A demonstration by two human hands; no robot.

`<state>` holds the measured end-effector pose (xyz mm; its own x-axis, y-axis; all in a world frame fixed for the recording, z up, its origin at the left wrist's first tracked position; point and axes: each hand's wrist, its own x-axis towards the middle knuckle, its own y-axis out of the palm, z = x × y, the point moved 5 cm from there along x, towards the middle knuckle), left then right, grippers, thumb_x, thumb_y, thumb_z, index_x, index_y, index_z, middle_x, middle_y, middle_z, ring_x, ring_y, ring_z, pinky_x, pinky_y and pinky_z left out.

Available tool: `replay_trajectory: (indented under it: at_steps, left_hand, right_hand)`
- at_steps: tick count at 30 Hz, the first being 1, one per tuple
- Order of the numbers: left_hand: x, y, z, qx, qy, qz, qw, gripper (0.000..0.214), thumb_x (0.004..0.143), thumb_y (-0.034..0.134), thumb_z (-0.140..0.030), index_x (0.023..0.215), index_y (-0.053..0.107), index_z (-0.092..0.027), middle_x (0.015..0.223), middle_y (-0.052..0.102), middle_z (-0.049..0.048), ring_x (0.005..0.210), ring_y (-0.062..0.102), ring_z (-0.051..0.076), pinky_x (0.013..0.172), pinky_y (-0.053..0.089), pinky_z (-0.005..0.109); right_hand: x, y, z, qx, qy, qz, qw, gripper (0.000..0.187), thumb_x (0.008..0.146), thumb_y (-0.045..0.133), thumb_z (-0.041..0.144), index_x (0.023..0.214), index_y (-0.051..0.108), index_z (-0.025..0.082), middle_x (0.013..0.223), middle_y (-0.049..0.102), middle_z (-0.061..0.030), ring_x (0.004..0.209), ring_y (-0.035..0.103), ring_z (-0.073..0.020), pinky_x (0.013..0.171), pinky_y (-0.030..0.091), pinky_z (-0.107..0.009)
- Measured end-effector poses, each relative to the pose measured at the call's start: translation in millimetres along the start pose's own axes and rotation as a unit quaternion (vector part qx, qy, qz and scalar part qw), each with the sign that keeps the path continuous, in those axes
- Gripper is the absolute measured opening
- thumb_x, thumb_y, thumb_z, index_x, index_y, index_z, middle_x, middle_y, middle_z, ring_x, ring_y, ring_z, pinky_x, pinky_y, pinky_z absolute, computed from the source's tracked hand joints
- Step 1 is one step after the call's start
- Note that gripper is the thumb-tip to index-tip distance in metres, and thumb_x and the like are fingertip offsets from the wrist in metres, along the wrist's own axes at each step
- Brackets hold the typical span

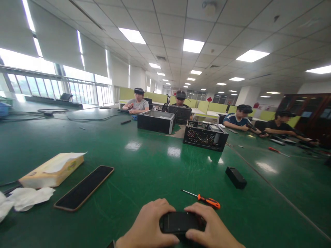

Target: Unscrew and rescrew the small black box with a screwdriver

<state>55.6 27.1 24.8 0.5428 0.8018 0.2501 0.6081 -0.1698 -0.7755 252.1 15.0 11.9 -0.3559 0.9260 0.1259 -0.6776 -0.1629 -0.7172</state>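
Note:
At the bottom centre, both hands grip a black device (181,222) with rounded ends and a smooth top; its exact kind I cannot make out. My left hand (151,224) wraps its left end, the thumb along the near side. Around the right end curl the fingers of my right hand (210,225), which hide part of it. Just beyond lies a screwdriver (209,201) with an orange and black handle, its shaft pointing left. Farther right, a small black box-shaped piece (236,177) rests on the green table (144,172).
A phone (85,187), a tissue pack (53,170) and crumpled tissues (32,198) lie to the left. Farther off stand a closed computer case (155,122) and an opened one (205,135). Several people sit across the table. Another screwdriver (275,150) lies far right.

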Motion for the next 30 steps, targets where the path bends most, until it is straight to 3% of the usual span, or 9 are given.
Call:
replay_trajectory:
  at_steps: [6,10,12,14,16,20,24,27,30]
  left_hand:
    - [2,2.5,1,-0.023,0.021,-0.020,0.999,0.046,0.061,0.087,-0.045,0.099,0.072,-0.022,0.088,0.068,0.0023,0.082,0.063,0.024,0.072,0.047,0.030]
    - [1,-8.8,7,-0.061,0.034,-0.099,0.993,0.052,0.067,0.085,-0.044,0.112,0.067,-0.023,0.099,0.067,0.0050,0.091,0.063,0.025,0.082,0.050,0.034]
    - [0,-14.2,13,-0.066,0.029,-0.140,0.988,0.039,0.078,0.077,-0.039,0.111,0.067,-0.022,0.097,0.067,0.0051,0.089,0.063,0.024,0.082,0.050,0.034]
    - [0,-16.2,18,-0.061,0.025,-0.159,0.985,0.028,0.084,0.071,-0.038,0.107,0.067,-0.021,0.092,0.067,0.0051,0.085,0.063,0.023,0.079,0.050,0.034]
    - [1,-15.9,21,-0.052,0.019,-0.164,0.985,0.024,0.086,0.069,-0.037,0.103,0.068,-0.020,0.088,0.067,0.0050,0.082,0.063,0.023,0.077,0.051,0.034]
    - [2,-14.5,22,-0.037,0.010,-0.167,0.985,0.019,0.086,0.067,-0.035,0.098,0.069,-0.020,0.084,0.067,0.0048,0.079,0.064,0.023,0.074,0.051,0.033]
    - [2,-13.1,22,-0.033,0.000,-0.164,0.986,0.017,0.086,0.067,-0.034,0.095,0.069,-0.019,0.084,0.067,0.0048,0.079,0.063,0.022,0.074,0.050,0.033]
    - [2,-11.4,21,-0.032,-0.005,-0.155,0.987,0.016,0.086,0.067,-0.033,0.093,0.069,-0.020,0.083,0.068,0.0043,0.079,0.063,0.022,0.074,0.050,0.032]
    - [1,-10.0,20,-0.031,-0.011,-0.151,0.988,0.014,0.086,0.067,-0.033,0.091,0.069,-0.020,0.083,0.068,0.0039,0.080,0.063,0.022,0.074,0.050,0.031]
  right_hand:
    - [1,3,5,0.004,-0.012,0.003,1.000,0.052,0.056,0.087,0.035,0.105,0.074,0.021,0.099,0.073,-0.0054,0.090,0.065,-0.0250,0.081,0.047,-0.031]
    - [-6,-26,1,-0.018,-0.005,-0.062,0.998,0.035,0.061,0.078,0.028,0.095,0.075,0.021,0.093,0.074,-0.0040,0.085,0.065,-0.0240,0.077,0.048,-0.030]
    - [-14,-55,-20,-0.017,0.036,-0.127,0.991,0.032,0.070,0.070,0.037,0.098,0.073,0.020,0.092,0.074,-0.0047,0.083,0.066,-0.0241,0.075,0.049,-0.031]
    - [-27,-86,-57,-0.013,0.115,-0.202,0.972,0.043,0.074,0.064,0.051,0.102,0.072,0.019,0.090,0.075,-0.0060,0.079,0.068,-0.0252,0.070,0.050,-0.032]
    - [-43,-116,-97,-0.079,0.221,-0.273,0.933,0.053,0.069,0.062,0.063,0.098,0.072,0.020,0.081,0.075,-0.0066,0.073,0.068,-0.0280,0.065,0.049,-0.034]
    - [-66,-146,-154,-0.141,0.329,-0.289,0.888,0.051,0.066,0.061,0.066,0.088,0.073,0.022,0.084,0.076,-0.0087,0.080,0.069,-0.0321,0.069,0.050,-0.038]
    - [-72,-154,-173,-0.122,0.337,-0.264,0.895,0.058,0.068,0.061,0.070,0.096,0.072,0.021,0.096,0.075,-0.0105,0.089,0.069,-0.0323,0.076,0.052,-0.040]
    - [-68,-161,-178,-0.136,0.317,-0.324,0.881,0.072,0.070,0.055,0.076,0.108,0.069,0.016,0.105,0.071,-0.0155,0.093,0.068,-0.0341,0.081,0.052,-0.044]
    - [-55,-161,-184,-0.148,0.230,-0.372,0.887,0.069,0.073,0.049,0.074,0.103,0.072,0.017,0.121,0.065,-0.0183,0.115,0.059,-0.0372,0.102,0.042,-0.050]
